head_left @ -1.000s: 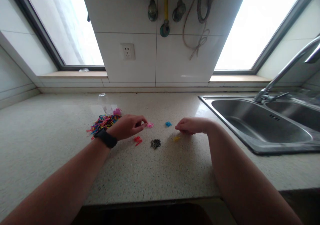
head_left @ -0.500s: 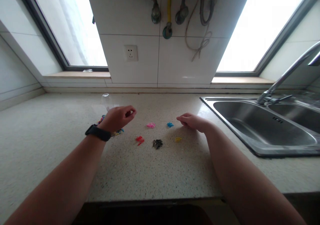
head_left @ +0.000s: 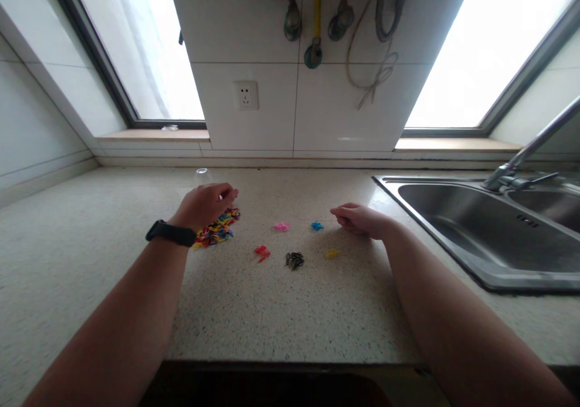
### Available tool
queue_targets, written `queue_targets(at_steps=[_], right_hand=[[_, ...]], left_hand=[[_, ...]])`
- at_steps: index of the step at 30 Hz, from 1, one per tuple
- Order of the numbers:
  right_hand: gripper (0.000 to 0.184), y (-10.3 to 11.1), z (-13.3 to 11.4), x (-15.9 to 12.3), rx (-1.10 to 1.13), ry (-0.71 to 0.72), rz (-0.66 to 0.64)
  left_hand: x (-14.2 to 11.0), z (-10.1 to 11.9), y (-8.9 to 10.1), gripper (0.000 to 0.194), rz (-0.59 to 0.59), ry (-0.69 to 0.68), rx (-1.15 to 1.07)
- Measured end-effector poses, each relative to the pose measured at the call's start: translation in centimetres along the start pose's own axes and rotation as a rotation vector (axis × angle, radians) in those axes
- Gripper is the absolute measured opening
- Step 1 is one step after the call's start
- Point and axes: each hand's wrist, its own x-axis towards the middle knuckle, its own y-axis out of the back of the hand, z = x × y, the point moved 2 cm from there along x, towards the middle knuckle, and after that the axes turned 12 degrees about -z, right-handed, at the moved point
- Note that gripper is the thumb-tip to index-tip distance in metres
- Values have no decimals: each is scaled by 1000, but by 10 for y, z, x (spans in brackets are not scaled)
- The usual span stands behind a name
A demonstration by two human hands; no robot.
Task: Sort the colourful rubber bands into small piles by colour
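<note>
My left hand [head_left: 206,205], with a dark band on the wrist, is over the far side of a mixed pile of coloured rubber bands [head_left: 216,230]. Its fingers are curled together; whatever they may hold is too small to make out. Resting on the counter, my right hand [head_left: 357,218] is closed, and nothing shows in its fingers. Just left of it is a small blue bunch of bands [head_left: 316,226]. Between the hands are a pink bunch [head_left: 281,227], a red bunch [head_left: 261,253], a black bunch [head_left: 295,260] and a yellow bunch [head_left: 332,253].
A clear cup-like container [head_left: 202,174] stands behind my left hand, partly hidden. The steel sink [head_left: 453,238] with its faucet [head_left: 516,168] is on the right. The speckled counter [head_left: 254,316] ends at its front edge; a tiled wall [head_left: 254,129] with hoses rises behind.
My left hand has moved left, baring more of the mixed rubber band pile. The view has turned slightly to the left. My right hand stays beside the blue bunch.
</note>
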Motion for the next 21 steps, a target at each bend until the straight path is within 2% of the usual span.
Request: queue_targets(at_steps=[4,13,21], right_hand=[[43,-1,-2,-1,16,2,-11],[44,3,4,2,7,29,-28],[44,2,2,1,24,23,-29]], left_hand=[[2,-9,-7,41,-105,10,-11],[1,-27,-19,32,-336,-81,-51],[2,-31,-21,25,-379,-50,11]])
